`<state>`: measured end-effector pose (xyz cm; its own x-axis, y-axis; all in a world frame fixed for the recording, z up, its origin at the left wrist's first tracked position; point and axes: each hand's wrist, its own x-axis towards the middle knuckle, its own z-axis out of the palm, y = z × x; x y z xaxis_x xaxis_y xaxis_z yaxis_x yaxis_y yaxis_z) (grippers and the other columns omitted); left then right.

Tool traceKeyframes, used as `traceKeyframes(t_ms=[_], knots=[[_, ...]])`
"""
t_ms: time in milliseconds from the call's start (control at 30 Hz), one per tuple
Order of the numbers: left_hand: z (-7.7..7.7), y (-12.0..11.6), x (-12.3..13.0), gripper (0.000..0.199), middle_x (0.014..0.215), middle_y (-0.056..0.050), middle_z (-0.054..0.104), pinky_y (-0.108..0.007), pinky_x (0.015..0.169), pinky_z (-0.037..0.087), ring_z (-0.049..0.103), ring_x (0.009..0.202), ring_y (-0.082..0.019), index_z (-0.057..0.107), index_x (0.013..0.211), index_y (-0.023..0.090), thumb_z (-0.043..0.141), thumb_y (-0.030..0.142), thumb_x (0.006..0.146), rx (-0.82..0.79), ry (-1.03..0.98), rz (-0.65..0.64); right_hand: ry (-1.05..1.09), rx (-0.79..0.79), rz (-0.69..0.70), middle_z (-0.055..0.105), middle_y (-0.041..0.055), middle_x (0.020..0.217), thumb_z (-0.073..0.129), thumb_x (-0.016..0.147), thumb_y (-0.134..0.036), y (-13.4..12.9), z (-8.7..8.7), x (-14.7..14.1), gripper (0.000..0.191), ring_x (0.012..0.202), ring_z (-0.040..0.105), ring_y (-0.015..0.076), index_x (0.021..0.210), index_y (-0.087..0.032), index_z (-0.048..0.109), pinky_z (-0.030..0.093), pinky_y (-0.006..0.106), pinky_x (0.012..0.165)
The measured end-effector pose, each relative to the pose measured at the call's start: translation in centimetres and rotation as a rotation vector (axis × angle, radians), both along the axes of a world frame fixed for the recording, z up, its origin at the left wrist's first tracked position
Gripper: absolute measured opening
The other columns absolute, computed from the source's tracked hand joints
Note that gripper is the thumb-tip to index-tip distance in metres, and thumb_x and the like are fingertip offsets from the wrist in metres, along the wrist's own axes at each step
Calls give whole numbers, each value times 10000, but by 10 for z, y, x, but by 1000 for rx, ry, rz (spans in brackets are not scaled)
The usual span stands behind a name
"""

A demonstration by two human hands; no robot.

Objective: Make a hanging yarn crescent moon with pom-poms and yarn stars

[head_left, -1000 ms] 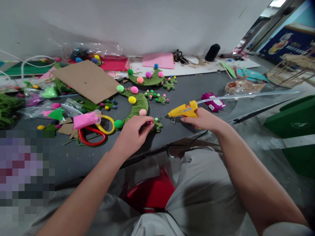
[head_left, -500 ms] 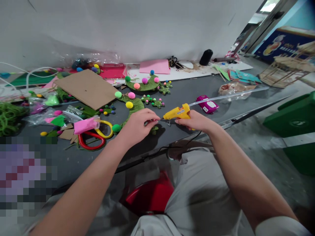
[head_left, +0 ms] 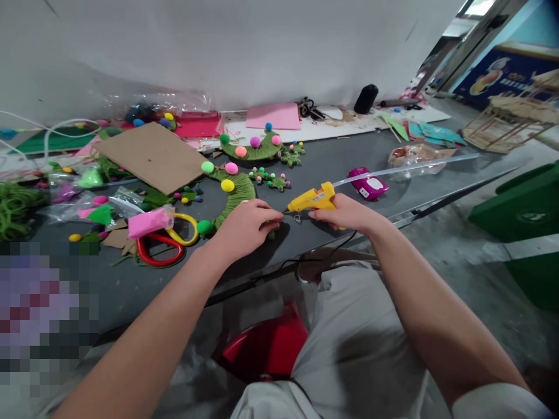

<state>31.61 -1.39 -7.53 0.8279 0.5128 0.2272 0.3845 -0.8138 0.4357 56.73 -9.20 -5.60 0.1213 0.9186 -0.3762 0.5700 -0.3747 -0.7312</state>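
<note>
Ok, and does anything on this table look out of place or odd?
Nothing looks plainly spilled or broken. The clear glue stick juts unusually far behind the yellow glue gun in the right hand, and a pink packet lies across the scissors.

HEAD | we are looking from the person's head | facing forward and down over the table (head_left: pixel 325 157) | sitting near the left hand (head_left: pixel 244 230) and right hand (head_left: pixel 351 213), mid-frame | catching the wall (head_left: pixel 244 46) beyond, along the top
</note>
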Motion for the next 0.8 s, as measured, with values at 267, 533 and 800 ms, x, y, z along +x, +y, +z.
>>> traceKeyframes(t_ms=[267, 533, 800], knots=[[4, 1, -3, 374, 1146, -113, 718, -431, 969, 490, 630, 1143, -270, 769, 1141, 245, 458, 187, 940, 85, 99, -36, -16, -14, 2, 538, -26, 626, 692, 824, -382, 0, -1, 2, 223, 488, 475, 104, 869, -183, 599, 391, 241, 456], [5, -1, -7, 462, 1198, -41, 743, -477, 1032, 470, 579, 1247, -278, 768, 1091, 254, 438, 50, 841, 91, 81, -120, 3, 1, 11, 546, -15, 644, 695, 810, -388, 1, -2, 2, 221, 500, 480, 113, 865, -194, 605, 407, 243, 461], [5, -7, -15, 468, 1424, -89, 608, -500, 1130, 417, 482, 1371, -286, 712, 1213, 183, 439, 51, 856, 134, 37, -70, -8, -7, 7, 553, -10, 641, 706, 804, -388, 0, 1, 1, 226, 505, 488, 117, 859, -188, 617, 404, 250, 470]])
